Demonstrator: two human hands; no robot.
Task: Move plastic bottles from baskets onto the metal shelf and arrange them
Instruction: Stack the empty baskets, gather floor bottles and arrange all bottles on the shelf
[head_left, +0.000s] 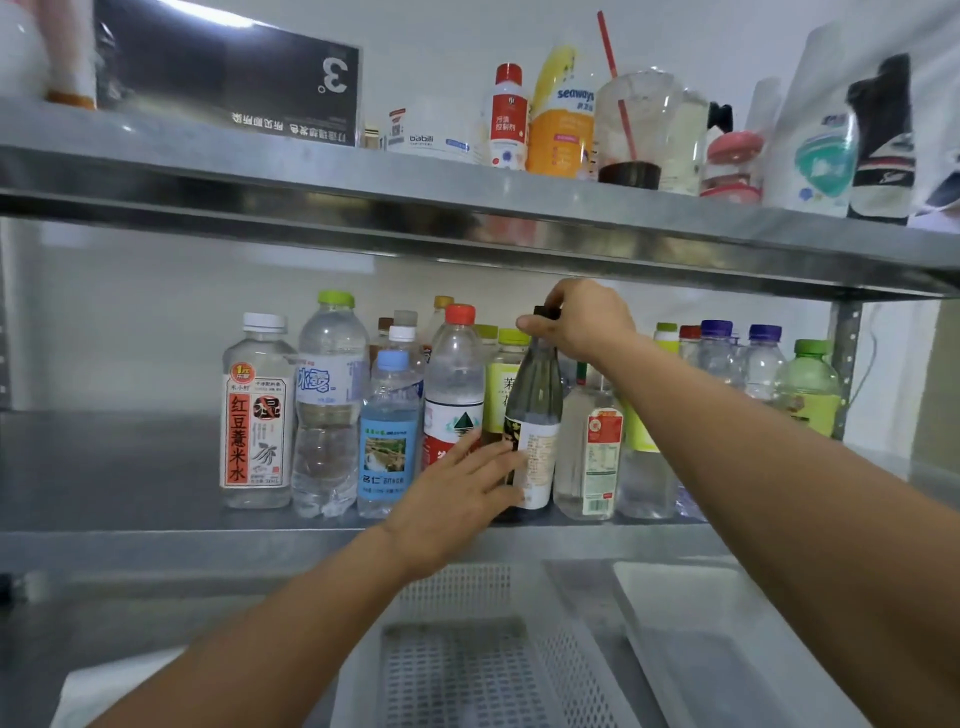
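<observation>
A dark bottle (535, 410) with a black cap and a white label stands upright at the front edge of the metal shelf (130, 540), in a row of clear plastic bottles (327, 410). Below the shelf lie two white baskets (467, 660), both empty.

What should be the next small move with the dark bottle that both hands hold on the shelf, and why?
Probably let go. The dark bottle already stands upright in the front row, the right hand on its cap and the left hand against its label. The basket below looks empty.
</observation>
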